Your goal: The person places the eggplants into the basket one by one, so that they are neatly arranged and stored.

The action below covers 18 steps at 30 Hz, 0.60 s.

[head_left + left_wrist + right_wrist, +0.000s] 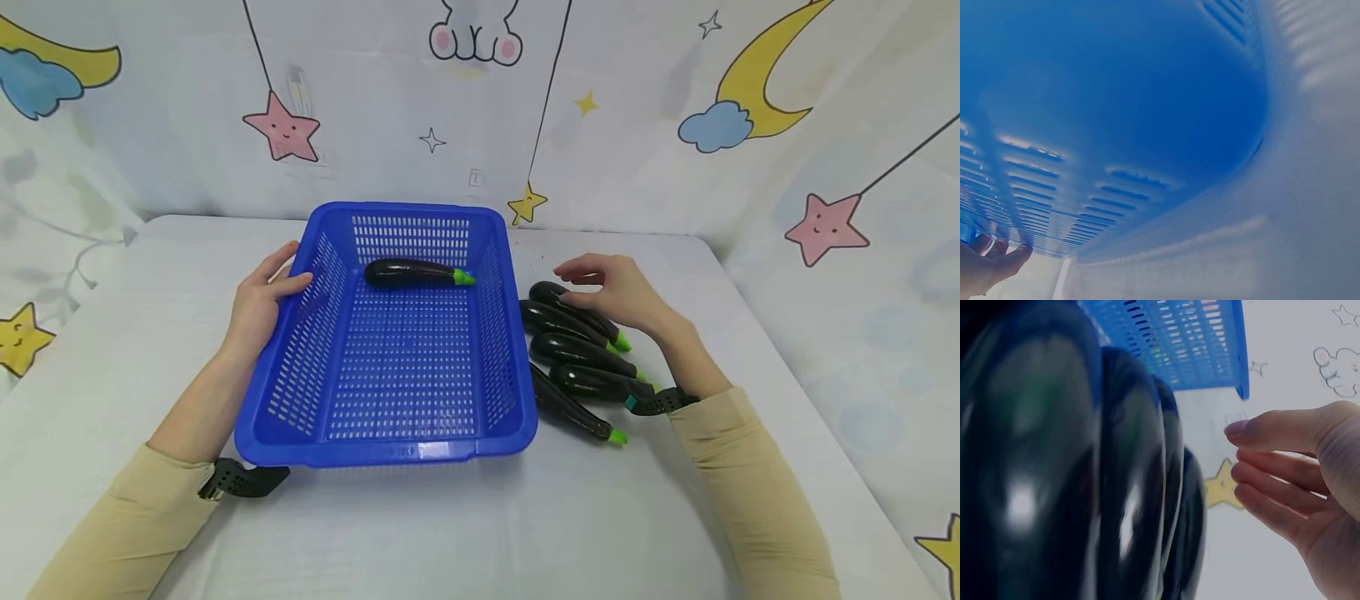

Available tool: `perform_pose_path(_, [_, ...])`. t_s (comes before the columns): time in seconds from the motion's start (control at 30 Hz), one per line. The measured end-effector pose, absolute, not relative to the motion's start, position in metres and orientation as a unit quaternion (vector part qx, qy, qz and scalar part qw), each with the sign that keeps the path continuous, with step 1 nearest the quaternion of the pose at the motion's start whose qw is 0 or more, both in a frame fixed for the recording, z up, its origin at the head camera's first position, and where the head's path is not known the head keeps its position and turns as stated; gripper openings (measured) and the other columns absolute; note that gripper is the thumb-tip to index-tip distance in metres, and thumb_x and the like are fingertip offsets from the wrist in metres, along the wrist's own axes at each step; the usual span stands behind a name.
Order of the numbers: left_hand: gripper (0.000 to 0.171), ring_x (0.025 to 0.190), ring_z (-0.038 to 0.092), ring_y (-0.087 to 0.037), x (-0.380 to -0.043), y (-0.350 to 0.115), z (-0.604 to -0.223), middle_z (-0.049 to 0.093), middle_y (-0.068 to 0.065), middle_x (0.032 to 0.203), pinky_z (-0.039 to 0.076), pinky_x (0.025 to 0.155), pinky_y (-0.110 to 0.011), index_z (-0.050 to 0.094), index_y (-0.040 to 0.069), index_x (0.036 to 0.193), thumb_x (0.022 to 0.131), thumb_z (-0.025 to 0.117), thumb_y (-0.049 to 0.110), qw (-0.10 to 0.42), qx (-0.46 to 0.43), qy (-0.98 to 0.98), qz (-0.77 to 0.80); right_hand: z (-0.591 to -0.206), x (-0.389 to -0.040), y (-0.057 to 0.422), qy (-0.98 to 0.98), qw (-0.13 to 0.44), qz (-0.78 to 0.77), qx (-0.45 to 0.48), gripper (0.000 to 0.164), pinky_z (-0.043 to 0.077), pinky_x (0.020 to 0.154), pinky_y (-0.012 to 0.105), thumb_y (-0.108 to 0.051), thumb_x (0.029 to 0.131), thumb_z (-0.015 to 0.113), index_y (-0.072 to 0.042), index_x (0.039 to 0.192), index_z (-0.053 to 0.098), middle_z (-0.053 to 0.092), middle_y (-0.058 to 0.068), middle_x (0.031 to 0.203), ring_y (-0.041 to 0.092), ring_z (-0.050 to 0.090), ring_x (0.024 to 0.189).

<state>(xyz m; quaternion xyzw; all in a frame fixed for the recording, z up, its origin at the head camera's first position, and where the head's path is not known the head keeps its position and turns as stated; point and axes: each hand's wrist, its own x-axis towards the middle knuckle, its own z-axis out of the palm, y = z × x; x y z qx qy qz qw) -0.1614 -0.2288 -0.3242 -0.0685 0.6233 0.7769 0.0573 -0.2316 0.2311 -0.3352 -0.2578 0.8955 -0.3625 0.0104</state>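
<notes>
Beige sleeve [127, 525] at far left, with a black strap [247, 479] at its wrist. Left hand [258, 304] holds the left side of the blue basket [390, 452]: thumb over the rim, fingers against the outer face; left wrist view, filled mostly by slotted blue plastic, shows the fingertips at the wall. Basket stands left of centre on the white table [600, 517]. Inside, one eggplant [408, 273] lies crosswise near the far wall, dark body to the left, green cap to the right. Just right of the basket, five more eggplants [581, 354] lie side by side in a loose row running from far to near, green caps toward the right; the nearest is angled, its left end hidden by the basket rim. Right hand [618, 287] hovers over the farthest of the five, thumb and fingers moderately apart and gently bent, holding nothing; right wrist view shows a gap between the digits and the dark bodies. Second black strap [663, 402] at that wrist, its green edge close to the caps; right sleeve [750, 483] beyond, also beige. Backdrop [375, 92] behind spans the full width: pale cloth printed with stars and moons.
</notes>
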Motion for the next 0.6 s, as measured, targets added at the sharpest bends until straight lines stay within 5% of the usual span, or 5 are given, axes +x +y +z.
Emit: perform_pose_path(0.6, [0.071,0.100,0.066,-0.002,-0.163,-0.229,-0.327,0.026,-0.007,0.165,0.056,0.077,-0.017,0.026,0.023,0.160,0.099,0.062,0.019,0.051,-0.064,0.616,0.784,-0.363,-0.229,0.265,0.908,0.022,-0.365,-0.203,0.039,0.050,0.100,0.051,-0.009,0.088,0.076,0.000,0.125,0.067,0.068,0.020,0.122,0.038,0.064,0.115])
